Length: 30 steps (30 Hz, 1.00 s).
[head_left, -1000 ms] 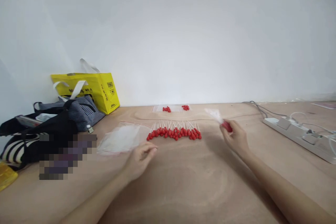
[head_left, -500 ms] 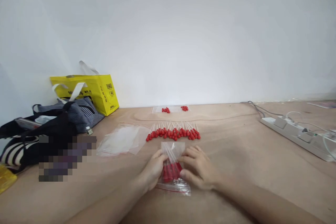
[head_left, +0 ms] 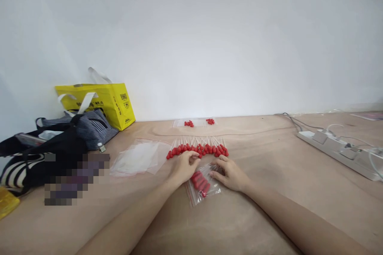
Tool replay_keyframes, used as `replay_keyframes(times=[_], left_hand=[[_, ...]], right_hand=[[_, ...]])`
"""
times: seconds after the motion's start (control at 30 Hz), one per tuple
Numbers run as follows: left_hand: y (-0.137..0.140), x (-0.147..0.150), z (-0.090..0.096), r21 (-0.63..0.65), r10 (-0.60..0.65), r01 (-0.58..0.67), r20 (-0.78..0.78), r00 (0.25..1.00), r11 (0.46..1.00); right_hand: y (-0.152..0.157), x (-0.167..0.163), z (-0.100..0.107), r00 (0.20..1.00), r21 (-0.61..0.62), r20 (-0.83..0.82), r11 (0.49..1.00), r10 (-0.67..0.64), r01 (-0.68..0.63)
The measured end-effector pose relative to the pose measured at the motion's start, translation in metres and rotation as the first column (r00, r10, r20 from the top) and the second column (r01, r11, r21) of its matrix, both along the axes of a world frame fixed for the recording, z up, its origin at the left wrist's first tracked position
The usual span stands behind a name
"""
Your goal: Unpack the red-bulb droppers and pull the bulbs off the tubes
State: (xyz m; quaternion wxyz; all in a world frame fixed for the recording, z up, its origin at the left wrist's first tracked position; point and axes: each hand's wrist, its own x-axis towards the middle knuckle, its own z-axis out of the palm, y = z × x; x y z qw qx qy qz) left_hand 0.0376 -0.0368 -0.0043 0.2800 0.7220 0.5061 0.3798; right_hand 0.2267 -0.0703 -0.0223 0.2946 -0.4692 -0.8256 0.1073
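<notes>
Red-tipped sticks (head_left: 200, 182) lay in a clear plastic bag (head_left: 194, 200) on the wooden table (head_left: 263, 231), between the person's hands; glare and fingers made their pale ends hard to follow. The left hand (head_left: 185, 166) was curled, thumb and forefinger close together, covering part of a loose row (head_left: 213, 149) of similar sticks; whether it pinched one could not be told. The right hand (head_left: 231, 174) bent its fingers over the bag's right side, its grip unclear. Both forearms ran off the bottom edge. Leftward, pixelated blocks (head_left: 77, 179) hid something beside a black bag (head_left: 70, 145), itself cut off.
</notes>
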Motion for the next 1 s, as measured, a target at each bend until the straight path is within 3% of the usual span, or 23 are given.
replay_keyframes(times=[0.07,0.17,0.3,0.37,0.47,0.67,0.83,1.0], left_hand=[[-0.009,-0.014,-0.006,-0.047,0.094,-0.090,0.109,0.990,0.995],[-0.026,-0.030,-0.006,-0.240,0.167,-0.100,0.281,0.945,0.966],[-0.043,-0.031,0.004,-0.516,0.275,0.008,0.470,0.839,0.857],[-0.045,-0.029,0.009,-0.594,0.262,0.091,0.481,0.837,0.799],[-0.043,-0.030,0.012,-0.621,0.190,0.155,0.452,0.871,0.768],[-0.035,-0.032,0.008,-0.605,0.157,0.163,0.441,0.884,0.779],[-0.029,-0.024,0.008,-0.598,0.115,0.201,0.448,0.887,0.776],[-0.025,-0.017,0.010,-0.588,0.025,0.257,0.428,0.903,0.767]], right_hand=[[0.000,0.002,-0.001,0.999,-0.015,0.021,0.999,-0.048,0.049],[-0.002,0.000,0.001,0.991,-0.019,0.081,0.993,-0.111,0.113],[-0.004,-0.005,0.003,0.978,-0.018,0.138,0.987,-0.154,0.158],[-0.004,-0.005,0.003,0.973,-0.007,0.150,0.984,-0.173,0.176],[-0.004,-0.005,0.002,0.966,0.010,0.160,0.979,-0.203,0.204],[-0.005,-0.006,0.001,0.978,0.064,0.074,0.980,-0.193,0.188],[-0.009,-0.021,0.009,0.991,0.164,-0.089,0.983,0.095,-0.080],[-0.005,-0.034,0.015,0.969,0.072,-0.136,0.978,0.205,-0.197]])
